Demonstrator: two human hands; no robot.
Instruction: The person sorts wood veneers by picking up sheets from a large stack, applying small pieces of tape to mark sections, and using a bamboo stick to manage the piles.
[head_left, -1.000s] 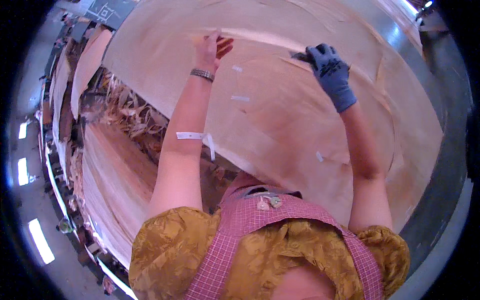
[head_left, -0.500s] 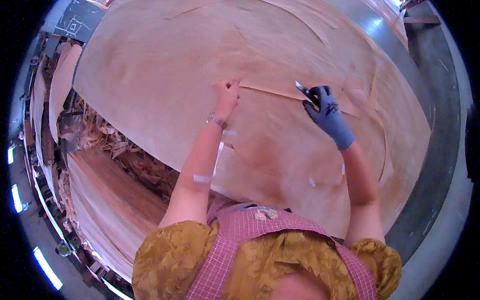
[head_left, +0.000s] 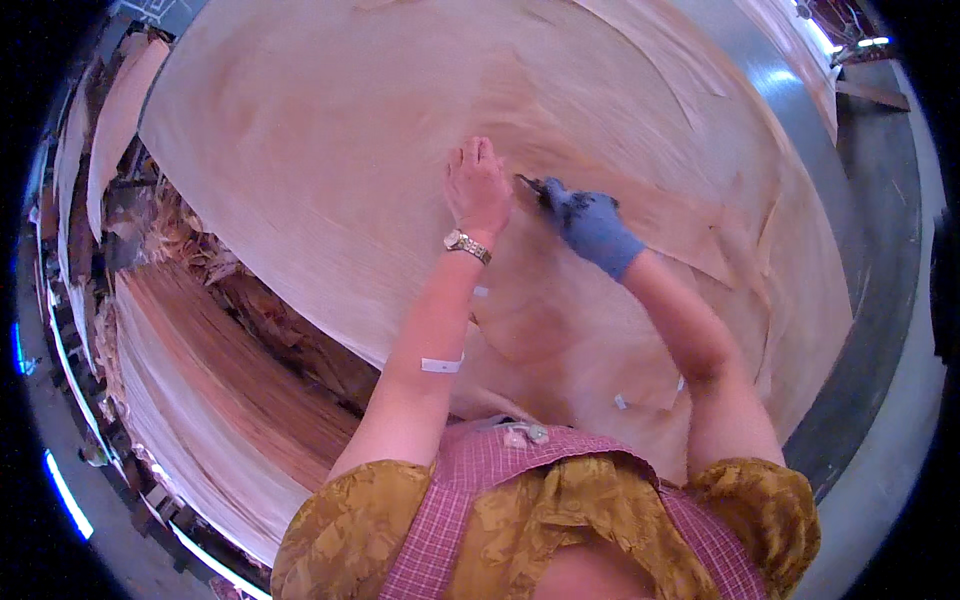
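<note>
A large, thin wood veneer sheet [head_left: 330,130] lies spread in front of me, pinkish tan with wavy grain. My bare left hand [head_left: 478,188] rests flat on it, fingers stretched out and pointing away from me. Close on its right, my right hand [head_left: 588,222], in a grey-blue glove with dark fingers, is closed around a dark utility knife [head_left: 531,185]. The knife's tip points left toward my left hand, at or just above the veneer; whether it touches I cannot tell. A strip of white tape [head_left: 442,366] sticks to my left forearm.
Stacked veneer [head_left: 220,370] stands at the left, with torn scraps [head_left: 185,235] in the gap beside it. Loose veneer edges overlap on the right. A small white tape piece [head_left: 620,402] lies near me. A shiny metal strip [head_left: 775,85] borders the far right.
My right hand has moved left with the knife, close to my left hand. My left hand has gone from bent fingers to lying flat. The seam between them now looks closed.
</note>
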